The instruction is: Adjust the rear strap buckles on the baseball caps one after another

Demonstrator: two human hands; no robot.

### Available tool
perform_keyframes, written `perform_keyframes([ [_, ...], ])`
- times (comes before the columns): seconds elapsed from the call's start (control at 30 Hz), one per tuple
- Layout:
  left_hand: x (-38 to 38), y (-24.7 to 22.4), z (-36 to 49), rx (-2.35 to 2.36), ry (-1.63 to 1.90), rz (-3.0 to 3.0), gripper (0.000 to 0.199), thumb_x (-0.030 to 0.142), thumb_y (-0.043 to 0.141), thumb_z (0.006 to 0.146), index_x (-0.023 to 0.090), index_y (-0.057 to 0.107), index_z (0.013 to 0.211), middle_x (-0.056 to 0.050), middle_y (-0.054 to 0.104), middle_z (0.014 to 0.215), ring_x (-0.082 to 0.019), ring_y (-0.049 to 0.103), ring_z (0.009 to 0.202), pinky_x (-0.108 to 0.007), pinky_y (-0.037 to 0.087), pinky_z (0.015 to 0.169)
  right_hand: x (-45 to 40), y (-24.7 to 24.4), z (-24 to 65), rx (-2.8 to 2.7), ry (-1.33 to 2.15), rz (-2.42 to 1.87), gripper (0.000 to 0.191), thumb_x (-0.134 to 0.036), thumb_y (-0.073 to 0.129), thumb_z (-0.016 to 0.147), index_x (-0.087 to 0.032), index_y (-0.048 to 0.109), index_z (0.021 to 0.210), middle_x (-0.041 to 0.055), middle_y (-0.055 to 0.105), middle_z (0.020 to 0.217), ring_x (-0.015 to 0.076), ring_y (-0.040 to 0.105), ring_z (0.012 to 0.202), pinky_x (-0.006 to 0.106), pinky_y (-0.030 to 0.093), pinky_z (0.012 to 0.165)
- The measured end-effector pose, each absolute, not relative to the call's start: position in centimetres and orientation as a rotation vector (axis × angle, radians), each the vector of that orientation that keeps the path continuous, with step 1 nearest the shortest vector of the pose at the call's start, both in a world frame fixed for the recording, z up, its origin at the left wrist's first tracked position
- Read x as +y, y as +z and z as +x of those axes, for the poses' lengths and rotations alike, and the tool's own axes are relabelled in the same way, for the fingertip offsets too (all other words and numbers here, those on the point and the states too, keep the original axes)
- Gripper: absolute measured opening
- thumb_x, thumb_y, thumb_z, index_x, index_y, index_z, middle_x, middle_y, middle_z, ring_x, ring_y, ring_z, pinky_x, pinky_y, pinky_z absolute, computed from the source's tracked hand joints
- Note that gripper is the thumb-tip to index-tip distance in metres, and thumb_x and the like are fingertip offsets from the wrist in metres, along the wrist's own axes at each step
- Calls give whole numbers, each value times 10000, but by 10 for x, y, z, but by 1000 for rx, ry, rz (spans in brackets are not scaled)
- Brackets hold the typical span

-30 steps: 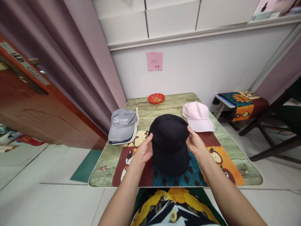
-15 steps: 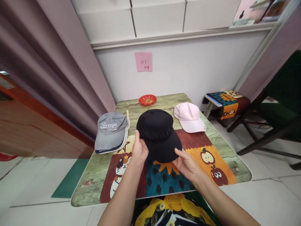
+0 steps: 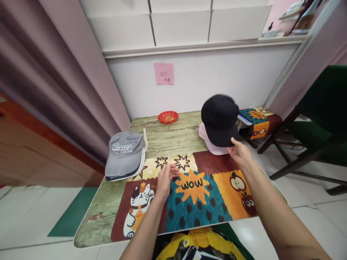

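My right hand (image 3: 240,153) grips a black baseball cap (image 3: 220,121) by its brim, at the right side of the table. Directly below, a pale pink cap (image 3: 215,148) is mostly covered by the black one; whether the two touch I cannot tell. My left hand (image 3: 167,177) is empty over the printed mat, fingers loosely stretched out. To its left, a grey cap with "Always" lettering (image 3: 123,155) sits on top of other caps, whose dark and white brims show beneath it.
A red scalloped dish (image 3: 168,117) is near the table's back edge. The table (image 3: 92,224) has a colourful mat (image 3: 199,213) along its front. A dark green chair (image 3: 324,104) and a low cloth-covered stool (image 3: 260,119) stand at the right, a curtain (image 3: 67,65) at the left.
The black cap has moved from the middle to the right, over the pink cap, in my right hand. My left hand has let go of it and stays near the middle.
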State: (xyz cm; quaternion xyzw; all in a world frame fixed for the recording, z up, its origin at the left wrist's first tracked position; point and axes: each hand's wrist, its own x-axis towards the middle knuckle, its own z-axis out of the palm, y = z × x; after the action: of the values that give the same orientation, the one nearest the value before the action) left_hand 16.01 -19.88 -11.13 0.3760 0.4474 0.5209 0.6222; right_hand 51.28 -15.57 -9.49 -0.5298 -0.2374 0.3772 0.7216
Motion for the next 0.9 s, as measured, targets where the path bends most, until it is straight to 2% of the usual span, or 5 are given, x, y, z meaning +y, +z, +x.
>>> perform_keyframes([
  [0.13, -197, -114, 157, 993, 1200, 869, 439, 564, 700, 841, 139, 659, 941, -78, 737, 810, -182, 713, 726, -324, 565, 735, -160, -137, 520, -535, 779, -1290, 161, -308, 697, 722, -250, 560, 784, 29, 721, 773, 230, 727, 761, 461, 641, 712],
  [0.33, -197, -116, 155, 964, 1196, 873, 386, 483, 770, 798, 141, 671, 948, -69, 736, 812, -161, 697, 716, -309, 562, 751, -162, -146, 523, -547, 658, -1465, 208, -369, 657, 730, -249, 535, 849, 23, 684, 790, 209, 704, 719, 439, 638, 685],
  [0.47, -198, -117, 154, 943, 1199, 863, 371, 461, 780, 787, 144, 673, 948, -67, 739, 827, -163, 700, 740, -312, 564, 765, -174, -139, 530, -590, 485, -1624, 454, -430, 767, 658, -221, 596, 1022, 132, 676, 1053, 323, 683, 1021, 564, 583, 891],
  [0.6, -197, -119, 154, 941, 1188, 884, 362, 448, 783, 782, 146, 669, 947, -64, 736, 824, -160, 698, 741, -307, 562, 762, -179, -126, 526, -760, 167, -1832, 797, -534, 784, 657, -120, 556, 1298, 297, 410, 1492, 456, 345, 1436, 648, 255, 1175],
  [0.9, -197, -125, 152, 927, 1185, 911, 364, 445, 777, 787, 151, 665, 971, -53, 732, 842, -151, 687, 753, -306, 560, 776, -135, -119, 506, -1198, 34, -2168, 1052, -750, 653, 701, -153, 362, 1517, 249, 407, 1529, 419, 359, 1425, 581, 288, 1135],
])
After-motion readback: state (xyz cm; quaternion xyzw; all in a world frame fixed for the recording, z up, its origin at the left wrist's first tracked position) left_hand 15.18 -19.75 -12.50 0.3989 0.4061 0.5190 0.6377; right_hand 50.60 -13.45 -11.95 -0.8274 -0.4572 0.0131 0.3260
